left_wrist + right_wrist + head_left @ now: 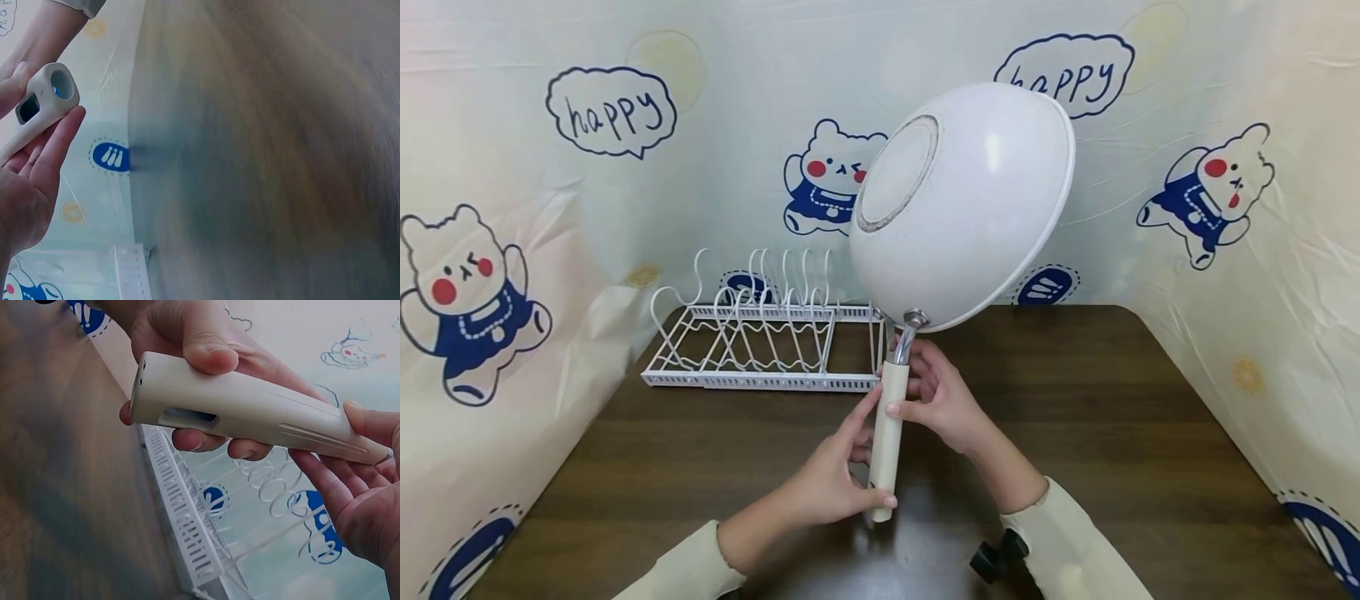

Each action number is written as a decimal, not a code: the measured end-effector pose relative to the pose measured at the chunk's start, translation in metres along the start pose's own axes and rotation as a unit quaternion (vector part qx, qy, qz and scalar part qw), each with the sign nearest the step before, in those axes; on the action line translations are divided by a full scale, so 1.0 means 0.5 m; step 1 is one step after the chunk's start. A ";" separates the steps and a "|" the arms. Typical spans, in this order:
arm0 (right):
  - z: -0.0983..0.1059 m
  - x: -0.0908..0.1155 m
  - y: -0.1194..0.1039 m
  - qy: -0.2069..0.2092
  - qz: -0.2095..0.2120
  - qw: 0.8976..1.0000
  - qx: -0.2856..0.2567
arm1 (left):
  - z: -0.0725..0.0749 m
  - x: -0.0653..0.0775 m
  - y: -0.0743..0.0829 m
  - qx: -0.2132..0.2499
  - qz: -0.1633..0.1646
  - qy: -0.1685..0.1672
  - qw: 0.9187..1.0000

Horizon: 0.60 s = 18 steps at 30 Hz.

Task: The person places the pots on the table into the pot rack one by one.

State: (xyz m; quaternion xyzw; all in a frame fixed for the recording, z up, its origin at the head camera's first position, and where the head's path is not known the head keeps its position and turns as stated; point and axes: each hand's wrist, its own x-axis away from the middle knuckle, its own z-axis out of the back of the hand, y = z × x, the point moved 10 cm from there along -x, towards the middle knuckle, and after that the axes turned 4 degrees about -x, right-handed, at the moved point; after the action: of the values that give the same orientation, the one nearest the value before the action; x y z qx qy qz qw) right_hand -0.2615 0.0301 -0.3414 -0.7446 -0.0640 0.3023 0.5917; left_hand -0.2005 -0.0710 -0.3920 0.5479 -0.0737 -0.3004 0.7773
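Note:
A white wok (977, 200) is held up over the table, its handle slanting down toward me and its rounded underside turned to the left. A worn ring marks the base. My left hand (831, 479) grips the lower end of the cream handle (887, 442), thumb on one side and fingers beneath. Higher up, close to the metal neck, my right hand (943, 400) holds the same handle between thumb and fingers. The right wrist view shows the handle (250, 409) with its slot, the left hand (187, 331) and the right hand (369, 494). The wok's inside is hidden.
A white wire dish rack (767, 382) stands at the back left of the dark wooden table (1075, 433), just behind and left of the handle. A printed cloth (737, 67) hangs behind and at both sides. A black object (996, 558) shows beside the right sleeve.

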 end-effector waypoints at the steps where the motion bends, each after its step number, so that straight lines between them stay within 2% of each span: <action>1: -0.004 -0.006 0.000 -0.001 0.000 1.000 0.000 | 0.006 0.001 0.001 -0.001 0.001 0.000 1.000; 11: -0.049 -0.044 0.004 -0.017 0.010 1.000 0.019 | 0.047 0.018 -0.009 -0.013 0.013 -0.002 1.000; 18: -0.066 -0.051 0.043 -0.013 -0.016 0.999 0.046 | 0.042 0.035 -0.040 0.057 0.016 -0.020 0.998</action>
State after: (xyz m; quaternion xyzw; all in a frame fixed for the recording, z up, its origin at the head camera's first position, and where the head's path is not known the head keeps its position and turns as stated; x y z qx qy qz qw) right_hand -0.2703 -0.0156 -0.3478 -0.7116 -0.0695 0.3049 0.6292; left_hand -0.2035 -0.1020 -0.4055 0.5840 -0.1148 -0.2943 0.7478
